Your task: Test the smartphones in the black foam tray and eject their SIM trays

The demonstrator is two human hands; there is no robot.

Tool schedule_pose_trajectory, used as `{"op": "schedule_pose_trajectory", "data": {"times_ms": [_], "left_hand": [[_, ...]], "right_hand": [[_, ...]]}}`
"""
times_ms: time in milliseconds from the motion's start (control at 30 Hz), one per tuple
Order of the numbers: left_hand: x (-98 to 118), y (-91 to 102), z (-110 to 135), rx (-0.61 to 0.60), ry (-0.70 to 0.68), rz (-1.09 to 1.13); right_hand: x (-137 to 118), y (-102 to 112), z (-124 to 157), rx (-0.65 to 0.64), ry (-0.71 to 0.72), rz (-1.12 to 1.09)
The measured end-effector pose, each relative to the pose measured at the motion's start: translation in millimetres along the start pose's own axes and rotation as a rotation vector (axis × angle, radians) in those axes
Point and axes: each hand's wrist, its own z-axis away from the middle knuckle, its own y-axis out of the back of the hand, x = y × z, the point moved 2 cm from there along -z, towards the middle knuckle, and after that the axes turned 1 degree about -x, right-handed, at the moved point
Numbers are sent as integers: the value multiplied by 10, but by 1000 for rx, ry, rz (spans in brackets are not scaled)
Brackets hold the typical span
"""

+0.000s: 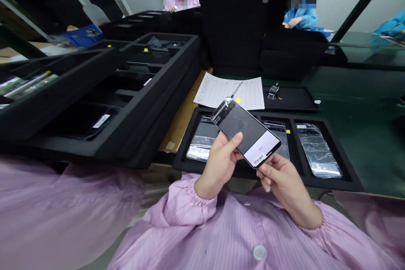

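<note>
Left grip (220,156) wrapped round, thumb (235,140) laid on top; right grip (280,174) pinched, fingers curled, forearms angled inward!

Two bare hands, left (220,158) and right (284,177), met at one raised phone (245,128). One foam tray (351,177) carried three more phones (319,152). There were one pen (237,88), one blue bin (84,36), two co-workers (308,17) and, judging by a cropped sleeve (390,24), probably a third.
</note>
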Motion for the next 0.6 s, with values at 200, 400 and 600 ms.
{"op": "schedule_pose_trajectory", "data": {"times_ms": [200,400,600], "left_hand": [[-132,11,-27,38,120,37],[33,221,-270,54,109,-169],[136,423,-462,-16,121,-889]], "right_hand": [[-16,-13,8,27,-13,43],[-156,192,2,79,-34,78],[-416,699,-87,311,94,-6]]}}
